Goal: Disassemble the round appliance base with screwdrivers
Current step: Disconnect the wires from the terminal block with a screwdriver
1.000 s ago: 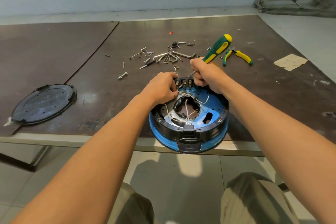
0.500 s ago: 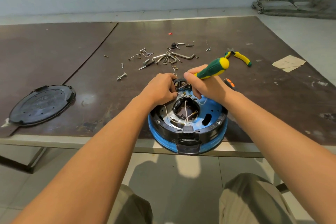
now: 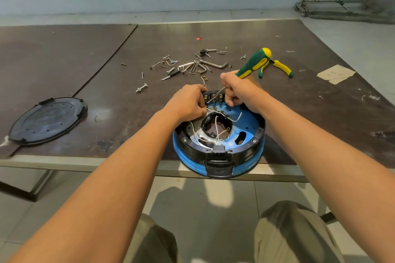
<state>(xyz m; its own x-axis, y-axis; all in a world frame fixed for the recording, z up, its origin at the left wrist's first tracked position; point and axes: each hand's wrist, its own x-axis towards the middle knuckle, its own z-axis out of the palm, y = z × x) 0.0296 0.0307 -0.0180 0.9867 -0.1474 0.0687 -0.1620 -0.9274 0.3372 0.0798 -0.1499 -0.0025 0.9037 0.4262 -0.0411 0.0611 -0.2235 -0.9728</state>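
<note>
Both hands sit at the far rim of round base (image 3: 245,134) overhanging table (image 3: 106,130) edge: left hand (image 3: 188,102) grips the rim, right hand (image 3: 241,92) grips screwdriver (image 3: 254,63), tip between them.

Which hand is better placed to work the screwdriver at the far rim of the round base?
Right. The right hand grips the green-yellow screwdriver, its shaft slanting down to the terminal block on the far rim of the round base. The left hand sits beside it with curled fingers, probably steadying.
</note>
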